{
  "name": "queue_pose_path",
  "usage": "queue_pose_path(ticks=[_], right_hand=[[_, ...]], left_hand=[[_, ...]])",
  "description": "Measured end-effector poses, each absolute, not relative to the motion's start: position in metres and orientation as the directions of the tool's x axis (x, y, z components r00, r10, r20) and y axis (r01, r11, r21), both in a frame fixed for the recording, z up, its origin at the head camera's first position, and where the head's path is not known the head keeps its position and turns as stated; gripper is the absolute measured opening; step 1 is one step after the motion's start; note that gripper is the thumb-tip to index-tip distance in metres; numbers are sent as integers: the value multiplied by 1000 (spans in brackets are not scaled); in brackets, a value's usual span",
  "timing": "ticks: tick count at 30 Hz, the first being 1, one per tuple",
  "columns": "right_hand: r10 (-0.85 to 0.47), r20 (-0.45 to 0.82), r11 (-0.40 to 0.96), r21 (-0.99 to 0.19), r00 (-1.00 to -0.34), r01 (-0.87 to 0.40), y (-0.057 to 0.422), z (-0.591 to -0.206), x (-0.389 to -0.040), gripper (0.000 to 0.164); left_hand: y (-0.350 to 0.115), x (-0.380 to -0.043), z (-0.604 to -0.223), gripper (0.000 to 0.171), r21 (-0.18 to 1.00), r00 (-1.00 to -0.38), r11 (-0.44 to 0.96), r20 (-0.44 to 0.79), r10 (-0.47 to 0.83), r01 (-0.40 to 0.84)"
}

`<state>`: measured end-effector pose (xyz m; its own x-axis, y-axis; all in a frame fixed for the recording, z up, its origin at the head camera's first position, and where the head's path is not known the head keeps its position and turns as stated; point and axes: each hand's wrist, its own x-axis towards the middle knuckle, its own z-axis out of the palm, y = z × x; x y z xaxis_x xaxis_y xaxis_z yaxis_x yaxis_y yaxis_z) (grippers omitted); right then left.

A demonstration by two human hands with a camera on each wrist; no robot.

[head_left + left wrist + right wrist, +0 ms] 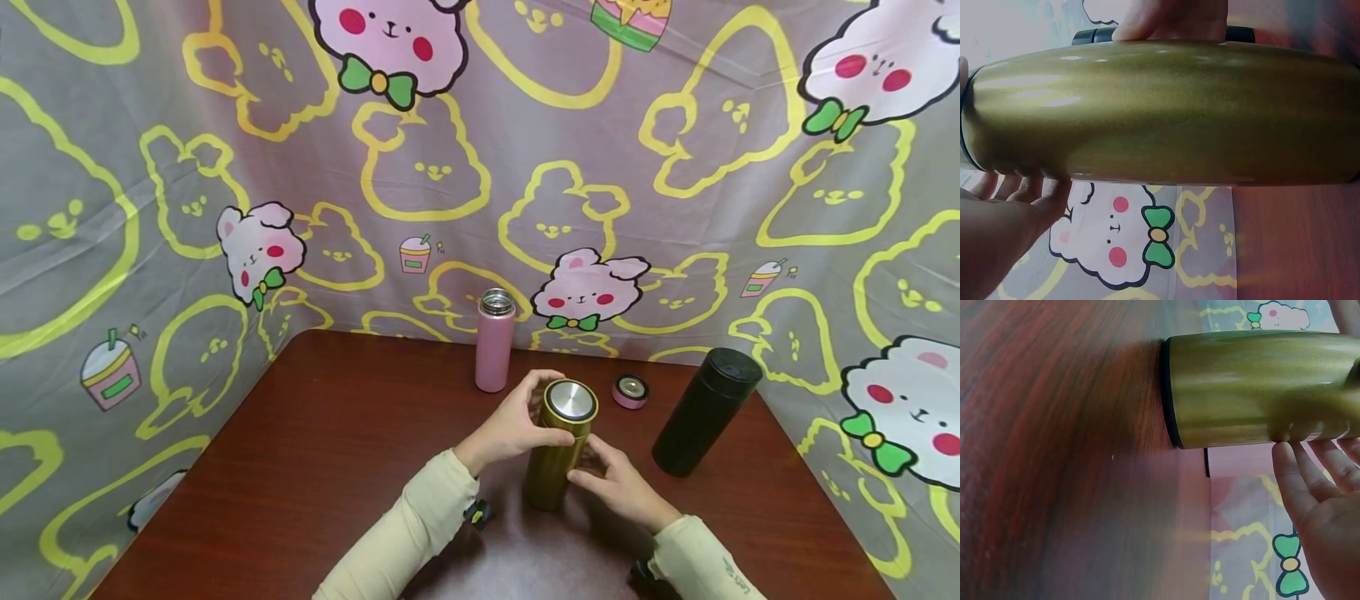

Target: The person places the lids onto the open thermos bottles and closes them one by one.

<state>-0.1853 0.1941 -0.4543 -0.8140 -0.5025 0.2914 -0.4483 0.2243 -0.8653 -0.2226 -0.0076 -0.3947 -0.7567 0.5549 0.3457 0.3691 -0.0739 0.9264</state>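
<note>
A gold thermos (551, 475) with a steel-topped lid (572, 401) stands upright in front of me, its base at the tabletop. My left hand (516, 427) grips it near the top, thumb across the front just below the lid. Lower down on the right side, my right hand (622, 490) holds the body between thumb and fingers. In the left wrist view the gold body (1172, 119) fills the middle, with left fingertips (1035, 187) against its side. The right wrist view has right fingertips (1283, 453) touching the thermos (1241, 387) above its black base ring.
Behind stands a pink thermos (494, 350) with its mouth uncovered. A pink cap (630, 391) lies upside down farther right. The black bottle (705, 417) stands at the right of the brown table (300, 467). A patterned cloth (450, 183) hangs around the back and sides.
</note>
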Motion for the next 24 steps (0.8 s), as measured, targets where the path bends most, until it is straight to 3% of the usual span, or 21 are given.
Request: queue_pose_path(ticks=[24], right_hand=[[-496,278,234,-870,-822,-435,192,-452,-184,46]], left_hand=[[-18,-216,-374,60,934,-717,-125,338,609,334]])
